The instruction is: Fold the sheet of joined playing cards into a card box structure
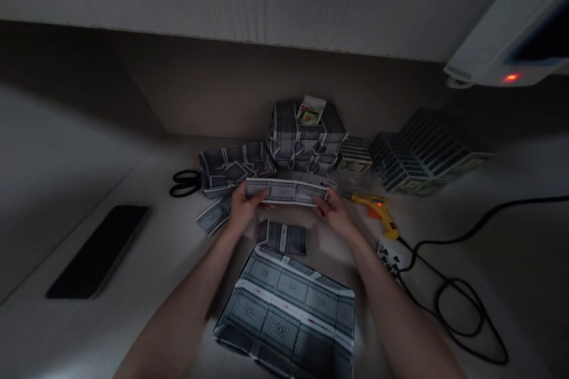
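A strip of joined playing cards (284,191), backs facing me, is stretched level between my two hands. My left hand (245,206) pinches its left end with the thumb in front, and my right hand (332,211) grips the right end. Below the strip lies a small folded card piece (291,239). Nearer to me sits a large structure made of cards (288,314), between my forearms. Another card strip (213,215) lies beside my left hand. The yellow glue gun (377,212), with a small light on it, rests to the right of my right hand.
Behind are a card tray (237,167) holding loose pieces, a stacked card box (306,136) and rows of card packs (427,154). Black scissors (185,183) and a dark phone (98,251) lie left. A black cable (462,284) coils right, near a nine of clubs (390,256).
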{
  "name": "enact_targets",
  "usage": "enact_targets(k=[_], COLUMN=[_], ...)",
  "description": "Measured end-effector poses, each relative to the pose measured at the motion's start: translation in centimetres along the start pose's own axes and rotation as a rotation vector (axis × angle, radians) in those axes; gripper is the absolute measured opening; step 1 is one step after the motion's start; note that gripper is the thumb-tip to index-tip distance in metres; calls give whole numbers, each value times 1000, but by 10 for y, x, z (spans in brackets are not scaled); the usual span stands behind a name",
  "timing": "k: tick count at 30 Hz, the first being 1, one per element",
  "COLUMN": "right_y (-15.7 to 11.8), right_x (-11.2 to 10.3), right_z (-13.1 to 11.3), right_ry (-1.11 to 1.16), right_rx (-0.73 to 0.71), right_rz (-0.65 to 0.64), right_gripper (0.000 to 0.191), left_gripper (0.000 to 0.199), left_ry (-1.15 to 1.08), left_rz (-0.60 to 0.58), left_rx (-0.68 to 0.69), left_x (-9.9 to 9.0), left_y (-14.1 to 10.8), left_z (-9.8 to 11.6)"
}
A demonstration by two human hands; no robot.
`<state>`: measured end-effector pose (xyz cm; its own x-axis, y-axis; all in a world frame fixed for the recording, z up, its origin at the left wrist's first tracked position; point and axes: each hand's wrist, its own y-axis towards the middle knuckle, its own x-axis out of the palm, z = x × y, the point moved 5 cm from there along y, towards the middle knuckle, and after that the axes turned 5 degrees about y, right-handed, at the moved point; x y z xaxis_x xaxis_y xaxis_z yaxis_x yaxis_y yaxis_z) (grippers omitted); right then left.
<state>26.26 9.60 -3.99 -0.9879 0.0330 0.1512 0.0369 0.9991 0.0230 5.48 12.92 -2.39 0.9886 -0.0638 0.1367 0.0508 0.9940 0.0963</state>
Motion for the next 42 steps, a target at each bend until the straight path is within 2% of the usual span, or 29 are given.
enact_targets(k=[8, 14, 22, 36, 42], right_y=[-2, -2, -3, -3, -3], right_x=[-2, 1, -2, -7, -8], right_z=[0, -2, -2, 6, 6], right_ry=[-14, -25, -26, -22, -49], right_rx=[23, 27, 31, 74, 53], right_rz=[3, -58, -14, -16, -19], right_gripper=[21, 18, 17, 21, 21], left_gripper=[27, 27, 31, 28, 29], left_ry=[-30, -27, -36, 36, 26], left_rz=[-21, -25, -43, -29, -58], left_rx=[-38, -61, -96, -90, -108], left_x=[-1, -2, -2, 0, 0], left_y=[1, 3, 4, 3, 2], left_z=[-3, -7, -9, -7, -6])
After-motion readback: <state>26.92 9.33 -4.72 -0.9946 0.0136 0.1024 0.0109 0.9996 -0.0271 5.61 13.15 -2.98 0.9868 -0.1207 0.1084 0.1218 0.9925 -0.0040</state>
